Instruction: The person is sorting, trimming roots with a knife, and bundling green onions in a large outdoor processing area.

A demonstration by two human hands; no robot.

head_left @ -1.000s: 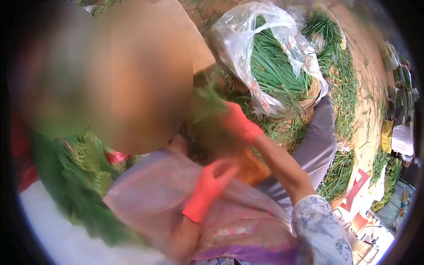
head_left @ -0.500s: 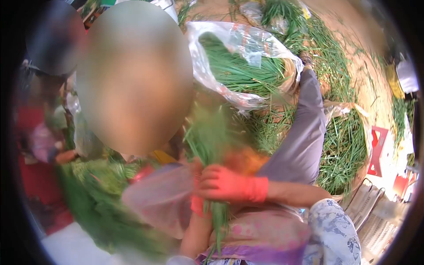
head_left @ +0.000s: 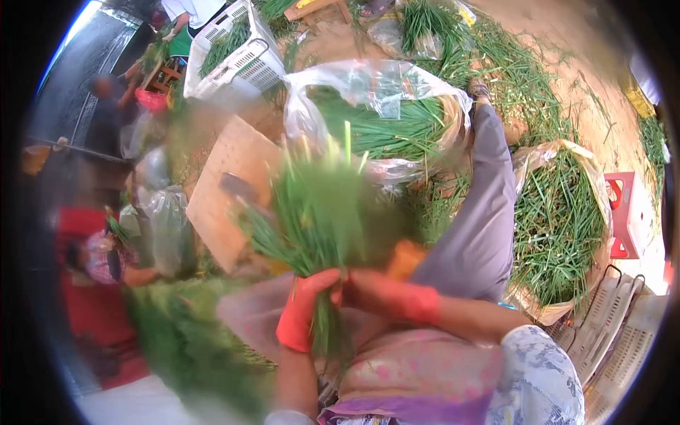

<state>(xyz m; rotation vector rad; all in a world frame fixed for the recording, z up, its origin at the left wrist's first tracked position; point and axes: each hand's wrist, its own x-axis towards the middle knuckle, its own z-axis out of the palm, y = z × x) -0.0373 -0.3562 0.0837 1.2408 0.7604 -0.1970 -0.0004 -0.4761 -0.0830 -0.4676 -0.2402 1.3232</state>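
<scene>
My left hand [head_left: 306, 304], in a red-orange glove, is closed around a bunch of long green stalks [head_left: 308, 227]. The stalks fan out above the fist, and more of them hang below it. My right hand [head_left: 379, 290], gloved alike, reaches in from the right against the bunch; its fingers are smeared by motion. Both hands are over a pink-spotted apron [head_left: 418, 365]. Beyond the bunch lies an open clear plastic bag [head_left: 304, 117] of green stalks. A blurred heap of greens [head_left: 198, 340] is at the lower left.
A tan board [head_left: 230, 191] lies left of the bunch. A white crate [head_left: 265, 60] stands behind it. To the right are a bag of cut greens [head_left: 559, 234], a red-and-white crate [head_left: 627, 212] and pale crates [head_left: 609, 326]. Other people are at the upper left and left.
The bunch and my left hand have shifted left and up. My right hand, earlier wrapped at the bunch, is now blurred beside it. The blurred shape at upper left is gone, revealing the board.
</scene>
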